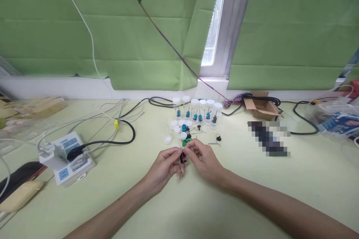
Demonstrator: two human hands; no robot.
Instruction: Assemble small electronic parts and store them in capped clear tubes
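Observation:
A small black clamp-like part (182,158) is pinched between the thumb and fingers of my left hand (167,162). My right hand (204,158) meets it from the other side, its thumb and forefinger closed at the part's upper end. A thin metal rod (181,143), which looks like a hex key, sticks up there; the fingertips hide where it meets the part. Just beyond my fingers lie green pieces (186,142), a blue piece (184,127), white round caps (183,136) and small black pieces (218,138). An L-shaped hex key (215,143) rests to their right.
Several clear capped tubes (202,112) with blue or black parts stand behind the loose pieces. An open tube (167,139) stands nearer. At left sits a white power strip (74,158) with cables. An open cardboard box (262,107) and plastic bags (339,117) are at right.

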